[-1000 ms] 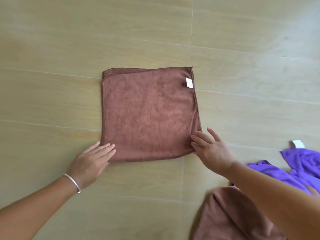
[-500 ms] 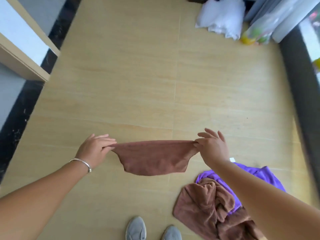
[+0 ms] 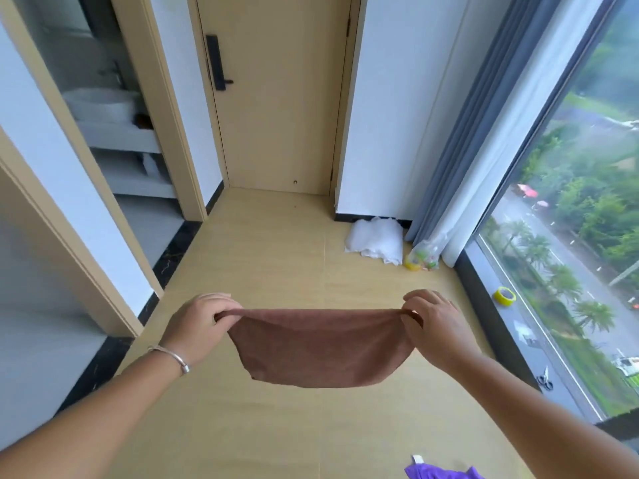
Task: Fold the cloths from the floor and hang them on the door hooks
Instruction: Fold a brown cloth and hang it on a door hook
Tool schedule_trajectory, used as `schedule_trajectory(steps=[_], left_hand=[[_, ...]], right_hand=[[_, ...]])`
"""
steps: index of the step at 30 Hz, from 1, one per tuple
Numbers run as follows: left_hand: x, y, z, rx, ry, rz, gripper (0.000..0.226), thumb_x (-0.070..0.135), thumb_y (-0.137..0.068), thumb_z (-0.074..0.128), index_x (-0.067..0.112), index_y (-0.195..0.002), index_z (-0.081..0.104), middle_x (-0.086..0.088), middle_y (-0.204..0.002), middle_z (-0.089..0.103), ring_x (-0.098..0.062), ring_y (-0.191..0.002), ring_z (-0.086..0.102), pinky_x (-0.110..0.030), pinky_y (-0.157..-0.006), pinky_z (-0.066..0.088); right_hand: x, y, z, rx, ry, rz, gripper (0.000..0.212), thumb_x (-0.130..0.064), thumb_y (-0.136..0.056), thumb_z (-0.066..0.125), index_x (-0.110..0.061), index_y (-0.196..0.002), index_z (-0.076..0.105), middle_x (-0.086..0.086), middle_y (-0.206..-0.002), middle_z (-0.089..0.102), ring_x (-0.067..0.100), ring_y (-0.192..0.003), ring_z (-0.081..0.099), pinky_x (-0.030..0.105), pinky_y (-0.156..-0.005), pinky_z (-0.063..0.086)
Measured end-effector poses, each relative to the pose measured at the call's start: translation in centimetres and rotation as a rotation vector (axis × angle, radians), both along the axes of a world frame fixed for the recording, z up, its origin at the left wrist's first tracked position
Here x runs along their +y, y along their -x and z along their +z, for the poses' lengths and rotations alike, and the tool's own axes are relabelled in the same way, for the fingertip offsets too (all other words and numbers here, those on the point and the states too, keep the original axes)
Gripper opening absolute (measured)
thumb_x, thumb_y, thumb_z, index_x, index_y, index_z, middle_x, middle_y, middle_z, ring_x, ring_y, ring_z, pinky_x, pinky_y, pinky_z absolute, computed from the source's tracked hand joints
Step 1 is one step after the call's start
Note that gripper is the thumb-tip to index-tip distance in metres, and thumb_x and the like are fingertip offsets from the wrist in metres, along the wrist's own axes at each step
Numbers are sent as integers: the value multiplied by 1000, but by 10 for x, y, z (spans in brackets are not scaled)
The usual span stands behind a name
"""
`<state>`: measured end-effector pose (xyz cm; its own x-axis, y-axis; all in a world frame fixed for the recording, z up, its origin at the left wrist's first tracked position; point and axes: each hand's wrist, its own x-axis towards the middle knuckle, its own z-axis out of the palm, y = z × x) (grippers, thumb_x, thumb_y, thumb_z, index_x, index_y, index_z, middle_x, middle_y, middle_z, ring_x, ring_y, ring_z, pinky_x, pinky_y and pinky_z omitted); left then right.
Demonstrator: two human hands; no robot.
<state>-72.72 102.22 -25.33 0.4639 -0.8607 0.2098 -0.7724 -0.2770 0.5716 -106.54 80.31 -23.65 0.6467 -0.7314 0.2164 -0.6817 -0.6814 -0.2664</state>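
A folded brown cloth (image 3: 321, 344) hangs in the air between my hands, sagging in the middle. My left hand (image 3: 197, 326) pinches its left top corner, and my right hand (image 3: 435, 326) pinches its right top corner. A purple cloth (image 3: 439, 473) with a white tag lies on the floor at the bottom edge. Straight ahead stands a closed beige door (image 3: 280, 95) with a black handle (image 3: 218, 63). No hooks show on it.
A white bundle (image 3: 375, 240) and a plastic bag of coloured items (image 3: 423, 257) lie by the wall and curtain (image 3: 484, 133). A yellow tape roll (image 3: 504, 296) and scissors (image 3: 545, 400) rest on the window sill. An open doorway (image 3: 114, 115) to a washroom is on the left.
Both hands lifted the brown cloth off the floor by its corners. My view rose from the floor to the door ahead, and the other floor cloths slid mostly out of sight.
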Motion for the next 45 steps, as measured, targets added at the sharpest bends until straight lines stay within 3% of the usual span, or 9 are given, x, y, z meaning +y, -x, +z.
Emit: schedule_trajectory(steps=[2,6,11,14,17,25,35,41,45], left_hand=[[-7,-2,58,-59,6,-33,20,18,-87,66,34,-77,71,30,-81,63,11,-94,54,-15,-73,40],[-16,-3,163,-222,59,-12,16,27,-90,62,35,-78,68,22,-81,63,5,-79,55,-14,-61,38],[-20,4,271,-619,127,98,20,33,-95,52,36,-76,52,17,-65,53,-9,-69,51,-23,-54,33],[-21,4,314,-844,139,154,18,32,-98,44,32,-80,47,11,-67,57,-12,-66,52,-27,-65,38],[-24,1,343,-935,82,233,18,25,-98,41,29,-83,50,11,-66,57,-11,-67,55,-33,-87,42],[-19,-8,359,-1054,-50,331,23,8,-85,45,29,-75,44,11,-64,51,-12,-70,53,-35,-93,38],[-12,-34,346,-1102,33,273,29,-4,-79,44,25,-75,42,11,-60,44,-14,-58,45,-27,-69,32],[-6,-56,351,-1047,-94,367,27,9,-90,44,29,-76,53,9,-70,55,-13,-70,55,-27,-67,34],[-6,-74,344,-974,-125,401,26,13,-92,45,29,-75,55,10,-69,54,-14,-68,50,-28,-70,37]], right_hand=[[-8,3,52,28,105,27,9,-27,-91,58,-25,-91,67,-13,-112,60,15,-111,52,24,-93,30],[-17,3,148,80,295,32,19,-37,-95,47,-28,-99,64,-15,-115,56,13,-119,46,26,-106,25],[-9,-3,255,98,454,11,16,-36,-99,40,-31,-99,56,-12,-106,55,13,-106,54,30,-94,38],[4,-5,302,59,514,-36,16,-31,-99,38,-27,-96,53,-8,-95,59,19,-93,60,34,-81,43],[14,-8,332,0,604,-61,17,-28,-98,40,-26,-98,56,-7,-93,63,19,-94,59,35,-85,42],[32,-28,351,-8,683,-57,28,-12,-93,42,-30,-103,61,-8,-90,58,17,-93,52,31,-76,33],[26,-63,340,-39,635,-24,24,-14,-96,41,-26,-107,60,-7,-96,64,16,-92,58,30,-77,36],[20,-100,331,-55,641,-32,24,-11,-96,40,-25,-100,59,-7,-89,64,17,-87,58,30,-77,38],[16,-125,323,12,666,-41,18,-13,-97,42,-25,-92,55,-7,-90,65,18,-87,59,30,-78,37]])
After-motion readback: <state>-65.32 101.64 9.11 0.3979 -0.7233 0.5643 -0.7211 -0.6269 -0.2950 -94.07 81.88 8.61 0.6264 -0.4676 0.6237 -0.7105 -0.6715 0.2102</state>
